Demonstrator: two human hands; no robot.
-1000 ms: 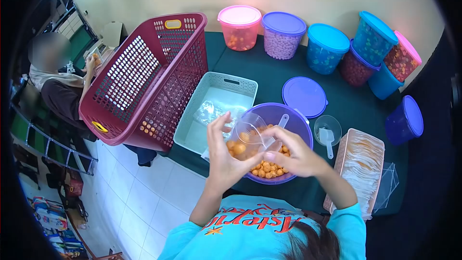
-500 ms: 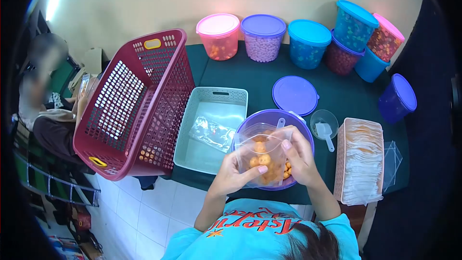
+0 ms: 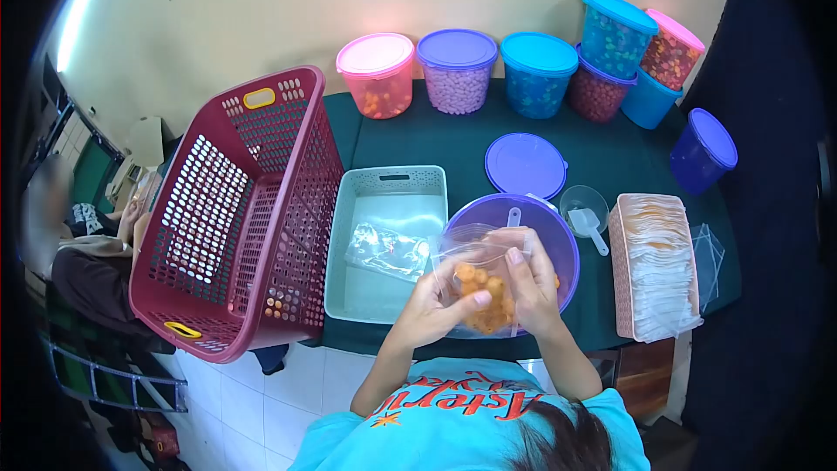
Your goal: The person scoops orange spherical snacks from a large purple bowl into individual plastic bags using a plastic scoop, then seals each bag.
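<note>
Between my two hands is a clear zip bag (image 3: 486,317) with round orange-brown snack balls inside. My left hand (image 3: 436,301) grips its left side, the thumb lying across the front. On the other side my right hand (image 3: 534,286) pinches the bag near its upper right edge. Beneath them stands a purple tub (image 3: 568,249), its contents mostly hidden by the bag and hands. A white scoop's handle (image 3: 513,217) shows at the tub's far inner side.
A pale green basket (image 3: 342,244) holding clear plastic bags (image 3: 388,251) is left, beside a big maroon basket (image 3: 301,201). Rightward are a clear bowl with a white scoop (image 3: 586,222) and a pink basket of packets (image 3: 621,279). A purple lid (image 3: 525,164) and several lidded tubs (image 3: 458,78) lie beyond.
The bag has tilted and sits slightly lower right, with the snack balls bunched in it. My right hand has turned inward along its edge. The view has shifted a little.
</note>
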